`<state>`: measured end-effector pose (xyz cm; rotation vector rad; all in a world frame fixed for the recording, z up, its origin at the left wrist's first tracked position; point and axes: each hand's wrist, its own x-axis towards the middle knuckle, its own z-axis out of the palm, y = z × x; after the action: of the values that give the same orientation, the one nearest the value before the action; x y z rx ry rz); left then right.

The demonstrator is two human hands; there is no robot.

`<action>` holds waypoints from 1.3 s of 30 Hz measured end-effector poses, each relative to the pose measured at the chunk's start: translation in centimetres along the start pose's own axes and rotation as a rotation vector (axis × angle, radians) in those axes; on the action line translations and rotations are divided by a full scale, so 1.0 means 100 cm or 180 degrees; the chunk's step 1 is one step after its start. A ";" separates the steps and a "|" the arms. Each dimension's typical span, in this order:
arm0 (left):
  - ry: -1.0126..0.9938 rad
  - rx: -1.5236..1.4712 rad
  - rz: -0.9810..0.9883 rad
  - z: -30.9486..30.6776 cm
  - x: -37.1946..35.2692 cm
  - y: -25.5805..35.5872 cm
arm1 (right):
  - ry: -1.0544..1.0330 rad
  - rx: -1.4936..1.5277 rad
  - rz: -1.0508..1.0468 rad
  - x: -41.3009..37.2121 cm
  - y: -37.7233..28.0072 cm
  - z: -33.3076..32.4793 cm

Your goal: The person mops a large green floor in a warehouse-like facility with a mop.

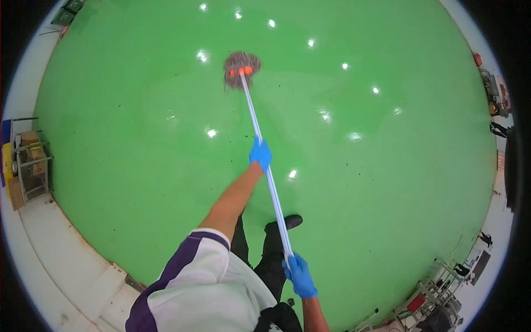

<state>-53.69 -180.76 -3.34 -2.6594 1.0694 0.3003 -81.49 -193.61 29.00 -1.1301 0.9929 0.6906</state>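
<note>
A mop with a pale, long handle (276, 207) slants away from my body across the floor. Its shaggy grey-brown head (241, 60), with orange fittings at the joint, lies spread on the green floor ahead. Partway down the handle, my left hand (260, 154) in a blue glove is wrapped round it. My right hand (300, 275), also blue-gloved, grips the upper end of the handle close to my body. Some fingers of both hands are hidden by the handle and the gloves.
Glossy green floor (182, 182) stretches all around, with small dark specks and light reflections. A metal rack with boxes (34, 160) stands by the left wall. Metal frames and clutter (428, 299) sit at lower right. My dark shoe (293, 221) is beside the handle.
</note>
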 end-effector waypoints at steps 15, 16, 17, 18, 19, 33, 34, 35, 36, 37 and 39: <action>-0.0604 -0.2219 0.1377 -0.074 -0.098 0.118 | 0.0668 -0.2220 0.0421 -0.140 0.043 -0.052; -0.0431 -0.2175 0.1276 -0.061 -0.087 0.110 | 0.0881 -0.1533 0.1353 -0.122 0.027 -0.038; -0.0262 -0.2132 0.1169 -0.048 -0.076 0.104 | 0.1070 -0.1576 0.1261 -0.099 0.009 -0.024; -0.0115 -0.1941 0.1031 -0.033 -0.053 0.078 | 0.0874 -0.1724 0.0730 -0.070 0.002 -0.014; -0.0042 -0.1642 0.0903 -0.024 -0.022 0.043 | 0.0788 -0.1707 0.0518 -0.039 -0.013 0.005; -0.0489 -0.2604 0.0770 -0.064 -0.192 0.075 | 0.0806 -0.2569 0.1447 -0.143 -0.019 0.027; -0.0556 -0.2681 0.0722 -0.057 -0.178 0.052 | 0.0893 -0.2591 0.1426 -0.124 -0.016 0.033; -0.0474 -0.2621 0.0630 -0.039 -0.164 0.033 | 0.0994 -0.2594 0.1442 -0.097 -0.019 0.044; -0.0310 -0.2389 0.0523 -0.014 -0.141 0.009 | 0.1089 -0.2568 0.1449 -0.064 -0.025 0.055; -0.0152 -0.2080 0.0399 0.011 -0.116 -0.021 | 0.1125 -0.2558 0.1374 -0.036 -0.033 0.070; -0.0027 -0.1429 0.0180 0.041 -0.073 -0.083 | 0.0645 -0.2543 0.0589 0.023 -0.042 0.087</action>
<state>-53.37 -169.00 -3.77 -3.0108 1.1939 0.6290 -74.37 -186.68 29.52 -1.8416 1.0238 1.1979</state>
